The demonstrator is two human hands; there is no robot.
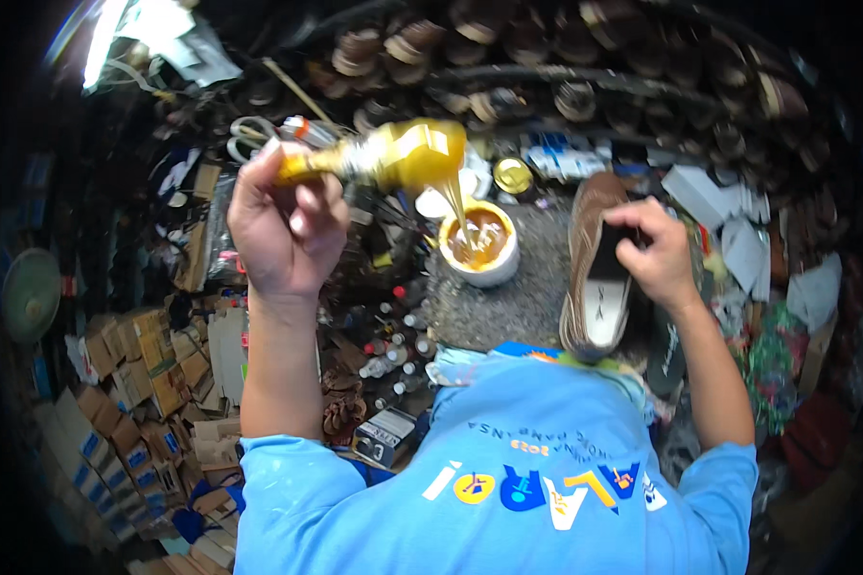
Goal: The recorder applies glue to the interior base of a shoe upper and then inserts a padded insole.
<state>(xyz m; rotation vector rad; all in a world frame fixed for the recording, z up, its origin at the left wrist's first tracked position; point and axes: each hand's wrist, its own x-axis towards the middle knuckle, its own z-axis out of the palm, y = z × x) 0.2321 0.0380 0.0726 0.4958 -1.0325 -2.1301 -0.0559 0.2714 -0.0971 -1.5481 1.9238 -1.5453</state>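
- While the left hand (283,225) holds a glue-smeared yellow bottle (393,155) tipped on its side, a thin amber stream runs from its mouth into the white pot (481,251) below, at about 5 o'clock from the bottle.
- Left fingers are clenched around the bottle's narrow end, thumb side toward the camera.
- Pouring looks underway rather than finished: the pot already holds a pool of amber glue, yet the stream is unbroken.
- At 3 o'clock from the pot, the right hand (654,251) grips a brown shoe (593,268) by its heel opening, fingers closed on the rim, sole side down on the gray floor (508,307).
- No glue shows on the shoe's pale insole, so I judge that gluing the shoe is not yet done.
- At 12 o'clock from the pot lies a round yellow tin lid (513,176); small bottles (398,350) stand at 7 o'clock.
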